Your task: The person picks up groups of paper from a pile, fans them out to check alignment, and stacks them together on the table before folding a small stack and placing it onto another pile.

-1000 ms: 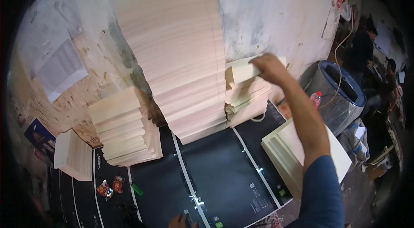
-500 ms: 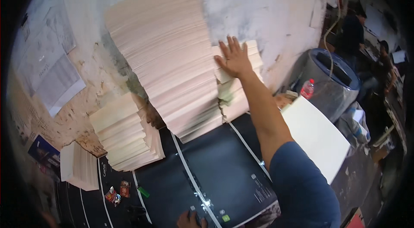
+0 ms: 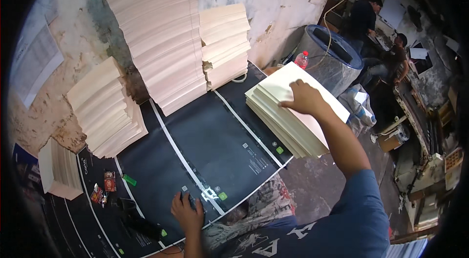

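Observation:
My right hand [image 3: 309, 99] lies on top of a thick stack of cream paper sheets [image 3: 276, 121] at the table's right side, its thumb and fingers apart. The stack's edges are fanned and uneven. My left hand [image 3: 187, 213] rests with spread fingers on the black table covering [image 3: 215, 136], close to the front edge, holding nothing. A very tall stack of pale paper [image 3: 161, 38] stands against the wall. To its right is a shorter paper stack [image 3: 224, 38], to its left a leaning, uneven one [image 3: 105, 106].
A small paper block [image 3: 58, 167] stands at far left. Red packets [image 3: 110, 181] and a green lighter-like item [image 3: 129, 180] lie near it. Beyond the right stack are a red-capped bottle [image 3: 301, 60] and a blue-rimmed barrel [image 3: 312, 43]. Two people [image 3: 361, 19] are at the far right.
My right hand has moved from the short stack by the wall down onto the right-hand paper stack. The view has shifted, showing more of my left hand and the table's front.

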A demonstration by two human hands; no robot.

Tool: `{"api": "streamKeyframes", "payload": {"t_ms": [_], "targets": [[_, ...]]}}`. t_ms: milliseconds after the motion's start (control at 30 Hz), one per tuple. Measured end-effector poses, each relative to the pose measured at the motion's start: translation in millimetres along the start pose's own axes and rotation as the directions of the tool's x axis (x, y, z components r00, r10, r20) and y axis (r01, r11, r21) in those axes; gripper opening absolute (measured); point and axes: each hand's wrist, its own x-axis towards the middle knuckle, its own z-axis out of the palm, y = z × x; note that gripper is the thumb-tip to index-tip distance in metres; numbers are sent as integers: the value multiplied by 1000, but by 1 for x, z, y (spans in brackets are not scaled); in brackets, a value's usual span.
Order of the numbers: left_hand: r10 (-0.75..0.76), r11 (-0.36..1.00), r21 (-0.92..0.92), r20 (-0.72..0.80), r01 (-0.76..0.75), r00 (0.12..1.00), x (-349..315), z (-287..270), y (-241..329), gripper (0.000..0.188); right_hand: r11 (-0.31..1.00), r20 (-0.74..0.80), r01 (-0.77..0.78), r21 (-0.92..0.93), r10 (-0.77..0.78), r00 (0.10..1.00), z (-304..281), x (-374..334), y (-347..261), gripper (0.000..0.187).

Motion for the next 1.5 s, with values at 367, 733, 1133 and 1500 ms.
{"api": "streamKeyframes", "payload": {"t_ms": [367, 733, 1133, 1500], "targets": [[19, 997, -70, -36, -21, 999, 4, 2, -3, 39, 919, -167, 394, 28, -384, 908, 51, 84, 11, 71], [-26, 997, -68, 0, 26, 1000, -1, 8, -6, 40, 882, 48, 416, 220, -435, 899, 42, 120, 8, 54], [-21, 999, -32, -8, 20, 1000, 4, 4, -1, 39, 882, -86, 461, 96, -454, 887, 43, 102, -7, 57], [-29, 998, -47, 14, 29, 999, 0, 3, -3, 41, 906, 62, 404, 129, -414, 908, 40, 108, -14, 43]]}}
